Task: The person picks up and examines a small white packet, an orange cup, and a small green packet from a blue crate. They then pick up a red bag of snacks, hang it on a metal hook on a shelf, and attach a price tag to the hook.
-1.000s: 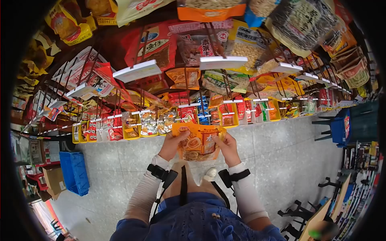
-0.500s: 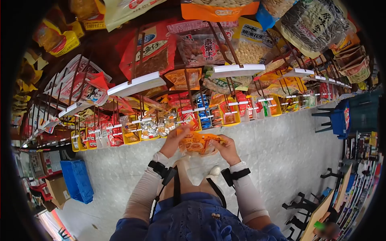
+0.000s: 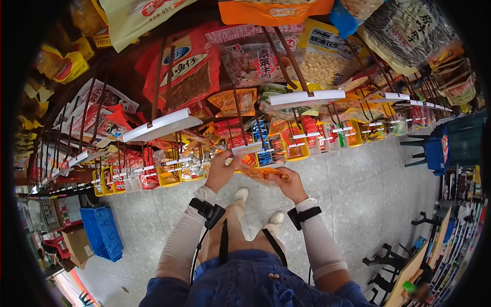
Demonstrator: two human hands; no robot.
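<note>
An orange snack packet (image 3: 260,175) is stretched between my two hands in front of the low shelf bins, tilted so that its printed face is foreshortened. My right hand (image 3: 292,185) is closed on its right end, thumb on top. My left hand (image 3: 221,170) is closed at the packet's left end, its fingertips partly hidden and close to a white price-tag holder (image 3: 246,149). Just beyond my hands are yellow bins with small packets, among them blue packets (image 3: 261,135) and red ones.
Bagged snacks hang on hooks above, including a red bag (image 3: 186,77) and a peanut bag (image 3: 321,59). Long price-tag holders (image 3: 163,125) jut out towards me. A blue crate (image 3: 102,233) stands on the floor at left, a blue stool (image 3: 432,153) at right.
The packet has tilted from facing me to nearly edge-on and moved slightly away towards the shelf. My left hand has risen a little towards the price tag. My view has shifted slightly.
</note>
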